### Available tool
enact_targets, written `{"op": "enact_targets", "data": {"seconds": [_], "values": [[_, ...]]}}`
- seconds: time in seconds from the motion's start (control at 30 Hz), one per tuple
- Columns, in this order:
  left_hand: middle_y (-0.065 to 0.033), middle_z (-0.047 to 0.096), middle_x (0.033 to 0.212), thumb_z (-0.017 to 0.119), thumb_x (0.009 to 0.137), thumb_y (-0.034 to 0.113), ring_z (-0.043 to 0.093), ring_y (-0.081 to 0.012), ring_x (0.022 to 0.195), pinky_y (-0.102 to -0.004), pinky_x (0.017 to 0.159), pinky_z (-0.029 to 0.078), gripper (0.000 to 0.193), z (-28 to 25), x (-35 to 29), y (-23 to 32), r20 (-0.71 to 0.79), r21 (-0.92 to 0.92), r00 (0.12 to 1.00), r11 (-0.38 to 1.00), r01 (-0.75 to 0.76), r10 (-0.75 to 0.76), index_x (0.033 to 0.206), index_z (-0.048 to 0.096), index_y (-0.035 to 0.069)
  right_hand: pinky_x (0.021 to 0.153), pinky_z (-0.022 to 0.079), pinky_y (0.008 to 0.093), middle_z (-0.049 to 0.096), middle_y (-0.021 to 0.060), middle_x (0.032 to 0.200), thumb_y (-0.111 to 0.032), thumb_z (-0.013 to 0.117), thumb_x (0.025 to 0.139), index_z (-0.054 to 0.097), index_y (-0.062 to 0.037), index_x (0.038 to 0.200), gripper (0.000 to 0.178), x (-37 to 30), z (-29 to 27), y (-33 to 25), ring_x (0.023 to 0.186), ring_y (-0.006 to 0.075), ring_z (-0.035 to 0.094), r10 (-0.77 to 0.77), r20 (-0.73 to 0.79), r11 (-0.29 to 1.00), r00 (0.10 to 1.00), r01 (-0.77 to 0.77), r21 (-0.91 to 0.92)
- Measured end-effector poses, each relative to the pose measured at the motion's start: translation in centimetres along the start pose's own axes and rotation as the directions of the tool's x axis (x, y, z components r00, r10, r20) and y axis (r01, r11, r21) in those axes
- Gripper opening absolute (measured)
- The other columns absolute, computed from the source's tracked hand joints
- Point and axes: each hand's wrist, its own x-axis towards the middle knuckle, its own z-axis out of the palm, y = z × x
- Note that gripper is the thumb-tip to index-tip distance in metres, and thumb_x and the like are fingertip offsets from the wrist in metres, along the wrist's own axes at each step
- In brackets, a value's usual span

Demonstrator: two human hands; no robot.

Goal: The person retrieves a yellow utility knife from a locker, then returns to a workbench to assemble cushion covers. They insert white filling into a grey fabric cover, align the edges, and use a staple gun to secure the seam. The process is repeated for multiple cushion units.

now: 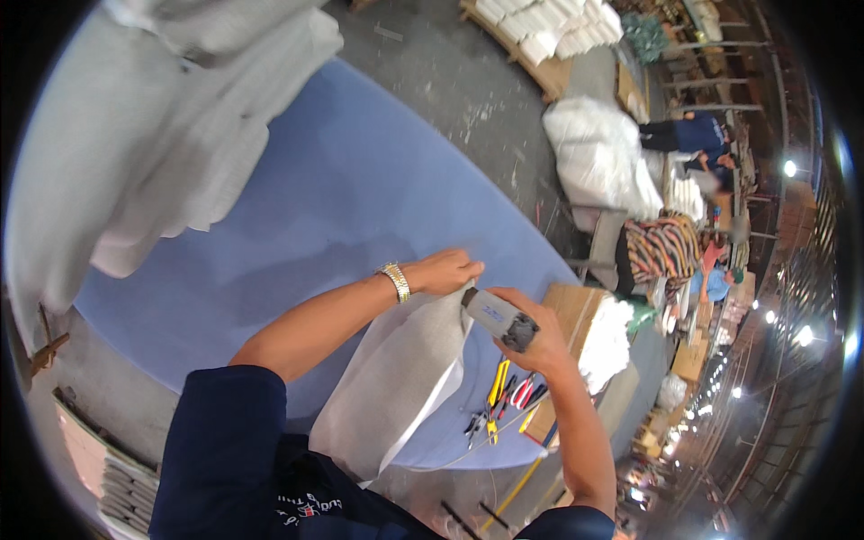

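Observation:
My left hand, with a metal watch on its wrist, is closed on the top corner of a light beige fabric piece. The fabric has a white underside and hangs down toward my body. My right hand is wrapped round a boxy grey hand tool with a dark patch on its back end. The tool's dark nose is up against the fabric edge, just right of my left fingers. The exact kind of tool does not show. Beneath both hands lies a blue-covered table.
Grey-beige fabric pieces are heaped at the table's far left. Yellow-handled cutters and red-handled pliers lie by a thin hose. A cardboard box stands at the right edge. People work beyond, near a plastic-wrapped bundle.

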Motion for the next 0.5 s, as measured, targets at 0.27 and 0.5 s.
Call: {"op": "enact_targets", "data": {"seconds": [0.27, 0.5], "values": [[-0.0147, 0.067, 0.069, 0.043, 0.096, 0.036, 0.057, -0.0220, 0.062, -0.0336, 0.072, 0.050, 0.054, -3.5, -2.7, 6.1, -0.344, -0.302, 0.908, 0.944, 0.136, -0.240, 0.064, 0.071, 0.002, 0.091, 0.054, 0.0338, 0.072, 0.0168, 0.117, -0.003, 0.078, 0.074, 0.061, -0.0078, 0.135, 0.064, -11.0, 5.3, 0.9, 0.103, 0.0282, 0.072, -0.042, -0.465, 0.920, 0.884, 0.216, 0.327], [-0.0085, 0.065, 0.062, 0.043, 0.102, 0.026, 0.060, -0.0197, 0.068, -0.0362, 0.091, 0.046, 0.056, -3.6, -11.8, 25.9, -0.281, 0.059, 0.897, 0.939, -0.339, 0.342, 0.056, 0.066, 0.003, 0.095, 0.053, 0.0370, 0.071, 0.0191, 0.115, -0.014, 0.081, 0.078, 0.056, -0.0021, 0.139, 0.067, -15.7, 19.7, 4.5, 0.107, 0.0325, 0.068, 0.395, -0.201, 0.806, 0.896, -0.234, 0.543]]}}
